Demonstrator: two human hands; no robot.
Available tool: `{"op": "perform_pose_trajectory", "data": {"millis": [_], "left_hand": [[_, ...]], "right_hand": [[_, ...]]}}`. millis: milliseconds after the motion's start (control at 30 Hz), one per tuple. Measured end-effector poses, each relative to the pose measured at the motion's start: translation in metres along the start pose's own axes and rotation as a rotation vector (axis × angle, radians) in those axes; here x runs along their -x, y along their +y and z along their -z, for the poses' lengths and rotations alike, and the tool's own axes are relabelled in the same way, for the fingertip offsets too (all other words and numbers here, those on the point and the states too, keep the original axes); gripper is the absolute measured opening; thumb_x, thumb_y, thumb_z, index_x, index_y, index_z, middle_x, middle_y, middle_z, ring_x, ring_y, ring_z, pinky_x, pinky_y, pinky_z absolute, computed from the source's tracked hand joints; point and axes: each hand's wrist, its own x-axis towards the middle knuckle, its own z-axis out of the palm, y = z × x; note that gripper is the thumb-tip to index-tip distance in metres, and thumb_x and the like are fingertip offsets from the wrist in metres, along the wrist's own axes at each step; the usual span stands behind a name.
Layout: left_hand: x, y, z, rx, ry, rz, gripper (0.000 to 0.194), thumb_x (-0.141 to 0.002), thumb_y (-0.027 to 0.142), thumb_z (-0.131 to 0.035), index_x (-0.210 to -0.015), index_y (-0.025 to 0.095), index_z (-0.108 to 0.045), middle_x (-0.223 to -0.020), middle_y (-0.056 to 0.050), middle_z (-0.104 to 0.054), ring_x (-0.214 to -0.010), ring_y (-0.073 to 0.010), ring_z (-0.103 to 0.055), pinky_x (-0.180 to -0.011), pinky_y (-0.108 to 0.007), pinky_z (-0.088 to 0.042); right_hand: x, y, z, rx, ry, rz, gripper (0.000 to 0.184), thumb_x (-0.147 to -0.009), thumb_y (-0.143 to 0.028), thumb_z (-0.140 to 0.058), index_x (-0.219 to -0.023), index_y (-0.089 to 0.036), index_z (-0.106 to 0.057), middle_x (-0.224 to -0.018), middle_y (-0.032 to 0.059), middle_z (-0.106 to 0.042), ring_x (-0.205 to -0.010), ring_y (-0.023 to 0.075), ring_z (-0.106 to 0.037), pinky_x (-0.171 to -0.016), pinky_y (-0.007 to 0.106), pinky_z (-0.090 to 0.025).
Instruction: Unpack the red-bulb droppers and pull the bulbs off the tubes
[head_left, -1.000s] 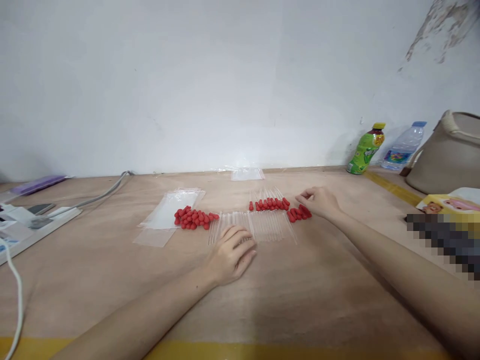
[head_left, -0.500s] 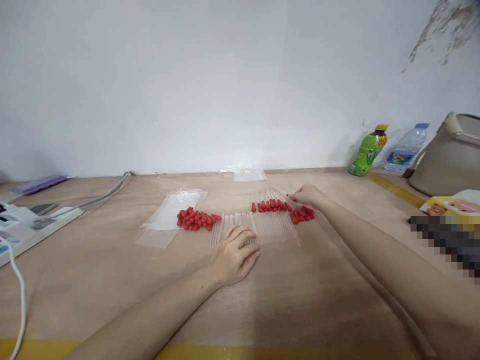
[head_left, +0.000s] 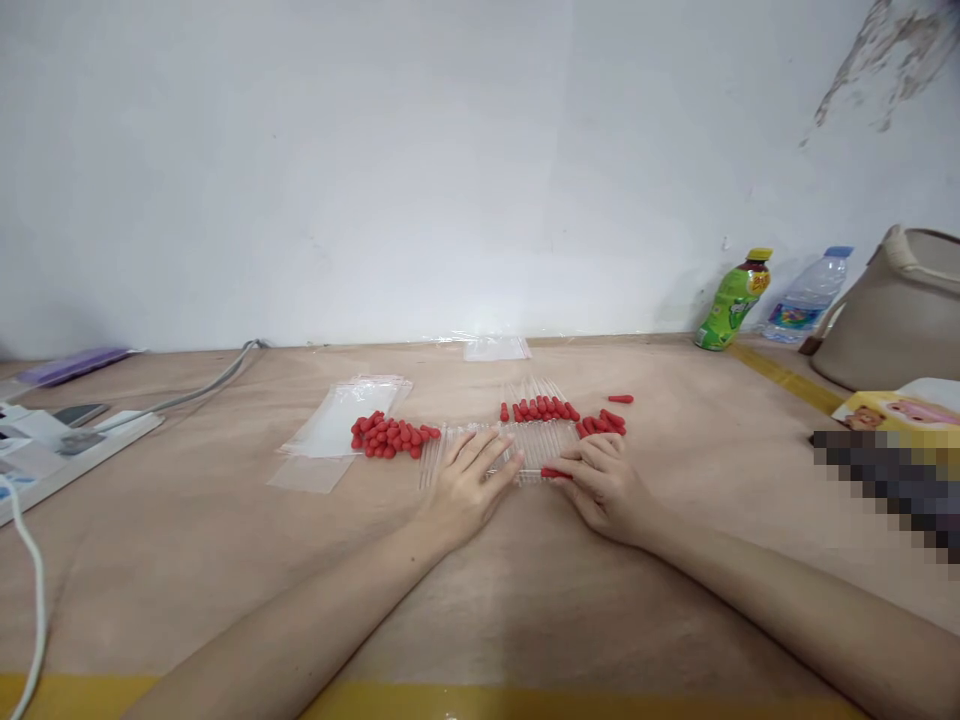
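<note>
My right hand [head_left: 606, 487] is closed, its fingertips pinching a red rubber bulb [head_left: 555, 473] in line with a thin clear tube that runs toward my left thumb. My left hand [head_left: 471, 487] rests palm down with fingers stretched over a row of clear dropper tubes [head_left: 544, 440]. Behind that row lie several tubes fitted with red bulbs [head_left: 544, 408], side by side. A small pile of loose red bulbs [head_left: 604, 422] sits just beyond my right fingers. To the left is a larger heap of red bulbs [head_left: 390, 437].
Clear plastic bags [head_left: 330, 420] lie under and beside the left heap; another bag [head_left: 496, 348] is near the wall. A single red bulb [head_left: 621, 399] lies apart. Farther right stand a green bottle [head_left: 735, 305], a water bottle [head_left: 806, 300] and a beige bag [head_left: 892, 320]. A power strip [head_left: 127, 435] lies left.
My right hand has come back from the fitted tubes toward me and now pinches a red bulb by the tube row. The single red bulb at the back right now shows. My left hand barely moved.
</note>
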Motion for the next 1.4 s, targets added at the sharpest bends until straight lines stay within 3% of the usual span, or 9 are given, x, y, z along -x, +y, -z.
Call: {"op": "perform_pose_trajectory", "data": {"millis": [100,267,467,667,1100,1167,1267,1400], "left_hand": [[0.001,-0.001,-0.003,-0.008,0.018,-0.048,0.015,-0.082,0.020,-0.054,-0.096,0.017,-0.060,-0.098,-0.004,-0.065,-0.095,-0.0197,-0.057,-0.090,-0.040,-0.041],[0.001,0.002,-0.005,0.050,0.004,-0.070,0.010,-0.082,0.020,-0.053,-0.088,0.015,-0.060,-0.094,-0.003,-0.066,-0.092,-0.0174,-0.059,-0.089,-0.035,-0.045],[0.001,0.007,-0.005,0.124,-0.032,-0.118,0.011,-0.084,0.014,-0.049,-0.088,0.011,-0.059,-0.092,-0.006,-0.065,-0.094,-0.0158,-0.059,-0.096,-0.034,-0.044],[0.003,0.006,-0.005,0.181,-0.019,-0.112,0.010,-0.084,0.014,-0.049,-0.086,0.011,-0.058,-0.087,-0.005,-0.065,-0.086,-0.0130,-0.062,-0.093,-0.029,-0.047],[0.010,0.003,0.001,0.230,-0.004,-0.084,0.011,-0.083,0.011,-0.049,-0.091,0.010,-0.057,-0.089,-0.006,-0.066,-0.093,-0.0154,-0.060,-0.096,-0.035,-0.044],[0.014,-0.004,0.002,0.225,0.048,-0.030,0.011,-0.082,0.009,-0.050,-0.091,0.011,-0.057,-0.089,-0.006,-0.065,-0.093,-0.0157,-0.059,-0.095,-0.036,-0.044],[0.016,-0.014,0.006,0.171,0.114,0.048,0.010,-0.082,0.011,-0.051,-0.090,0.014,-0.057,-0.086,-0.004,-0.065,-0.086,-0.0147,-0.060,-0.086,-0.034,-0.047],[0.006,-0.015,0.007,0.054,0.035,0.122,0.009,-0.084,0.021,-0.051,-0.087,0.018,-0.058,-0.075,-0.002,-0.061,-0.061,-0.0108,-0.054,-0.056,-0.024,-0.044]], "right_hand": [[-0.003,-0.005,-0.003,-0.016,-0.019,0.002,0.016,-0.081,-0.018,-0.051,-0.092,-0.021,-0.061,-0.080,0.0031,-0.060,-0.073,0.0144,-0.047,-0.072,0.033,-0.031],[-0.007,-0.007,-0.009,0.037,0.004,0.055,0.017,-0.079,-0.029,-0.057,-0.094,-0.021,-0.061,-0.083,0.0034,-0.062,-0.077,0.0157,-0.049,-0.074,0.034,-0.029],[-0.005,-0.005,-0.014,0.055,-0.009,0.155,0.011,-0.082,-0.022,-0.055,-0.089,-0.018,-0.062,-0.074,0.0028,-0.062,-0.071,0.0136,-0.049,-0.063,0.029,-0.032],[-0.001,-0.002,-0.014,0.019,0.023,0.212,0.012,-0.080,-0.017,-0.055,-0.090,-0.016,-0.062,-0.074,0.0041,-0.063,-0.072,0.0146,-0.051,-0.063,0.029,-0.039],[0.002,0.002,0.000,0.058,0.097,0.319,0.014,-0.077,-0.012,-0.057,-0.091,-0.015,-0.061,-0.076,0.0054,-0.064,-0.071,0.0145,-0.055,-0.063,0.029,-0.046],[0.004,0.011,0.007,0.059,0.144,0.254,0.013,-0.077,-0.012,-0.058,-0.088,-0.017,-0.062,-0.076,0.0048,-0.064,-0.072,0.0147,-0.056,-0.064,0.029,-0.047],[0.005,0.035,0.018,0.046,0.240,-0.003,0.010,-0.076,-0.018,-0.060,-0.085,-0.020,-0.064,-0.077,0.0037,-0.064,-0.071,0.0149,-0.057,-0.067,0.030,-0.047],[0.000,0.073,0.027,-0.014,0.275,-0.408,0.015,-0.079,-0.029,-0.055,-0.084,-0.020,-0.067,-0.081,0.0049,-0.064,-0.073,0.0158,-0.059,-0.064,0.029,-0.048]]}}
